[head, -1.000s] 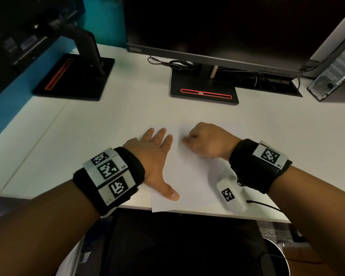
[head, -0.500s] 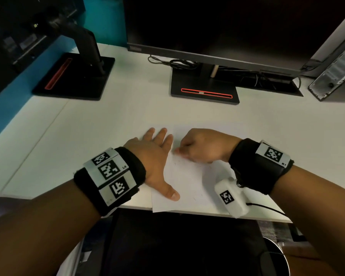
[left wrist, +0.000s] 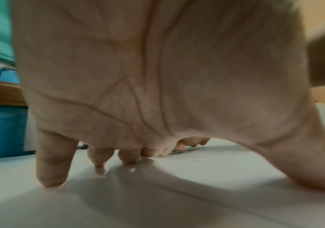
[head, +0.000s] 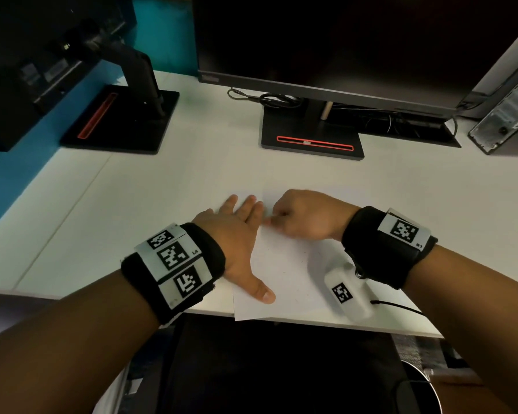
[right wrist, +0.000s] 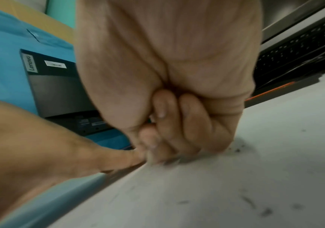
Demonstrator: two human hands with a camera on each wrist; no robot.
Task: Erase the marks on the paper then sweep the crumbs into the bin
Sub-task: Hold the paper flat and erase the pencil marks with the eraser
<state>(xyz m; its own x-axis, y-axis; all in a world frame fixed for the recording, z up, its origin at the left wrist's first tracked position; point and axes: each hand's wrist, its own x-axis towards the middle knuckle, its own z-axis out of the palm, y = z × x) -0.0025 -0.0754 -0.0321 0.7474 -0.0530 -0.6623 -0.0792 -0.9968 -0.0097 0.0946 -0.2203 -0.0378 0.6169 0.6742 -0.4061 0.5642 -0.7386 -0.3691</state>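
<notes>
A white sheet of paper [head: 293, 273] lies at the desk's front edge, with faint marks and dark crumbs [right wrist: 237, 149] on it. My left hand [head: 237, 231] lies flat on the sheet's left edge, fingers straight and thumb spread, pressing it down. My right hand [head: 302, 216] is curled into a fist on the upper part of the sheet, its fingertips right next to the left hand's fingers. In the left wrist view a small whitish eraser [left wrist: 166, 152] shows pinched in the right hand's fingertips, touching the paper. In the right wrist view the curled fingers [right wrist: 165, 117] hide the eraser.
A monitor on a black base [head: 311, 138] stands behind the paper, with a second monitor stand [head: 117, 121] at back left and a computer case [head: 506, 115] at back right. A round dark container with a metal rim [head: 425, 392] sits below the desk's front right edge.
My right hand has slid left and slightly nearer across the paper, up to the left hand's fingers. The left hand has stayed in place on the sheet.
</notes>
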